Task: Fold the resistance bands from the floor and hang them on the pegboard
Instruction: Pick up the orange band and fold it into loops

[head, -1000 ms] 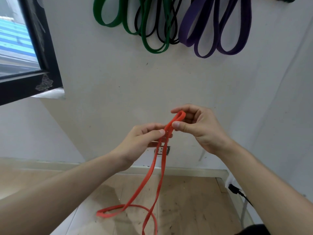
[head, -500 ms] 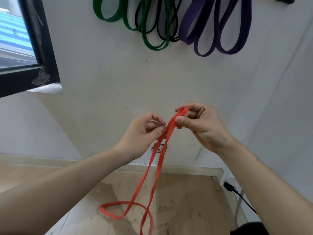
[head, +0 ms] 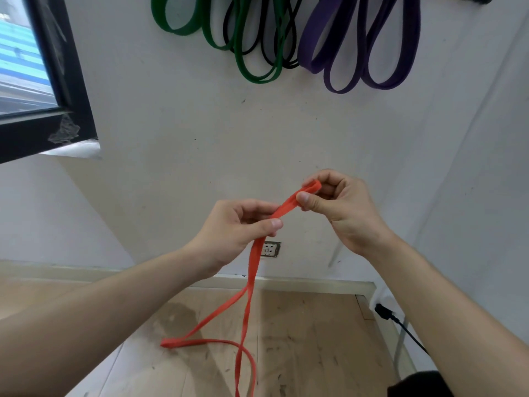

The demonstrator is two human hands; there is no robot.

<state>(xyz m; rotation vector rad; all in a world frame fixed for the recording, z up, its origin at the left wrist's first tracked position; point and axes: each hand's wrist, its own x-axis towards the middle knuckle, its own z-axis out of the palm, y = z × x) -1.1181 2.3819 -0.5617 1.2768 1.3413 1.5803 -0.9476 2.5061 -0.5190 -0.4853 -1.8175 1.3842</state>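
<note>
White wall [head: 200, 138] held green bands [head: 175, 30] and purple bands [head: 415, 38]. The right grip [head: 340, 207] pinched the red band [head: 254, 262] at its top bend; the left grip [head: 234, 233] pinched it just below. Its tail reached the floor [head: 315, 339]. Keeping both strips flat would fold it neatly.

the person is showing bare forearms and wrists down to the left hand [head: 232, 233] and the right hand [head: 340, 207], fingernails trimmed short; a patch of black clothing [head: 415, 385] is peeking in at the bottom edge beside the right arm
</note>
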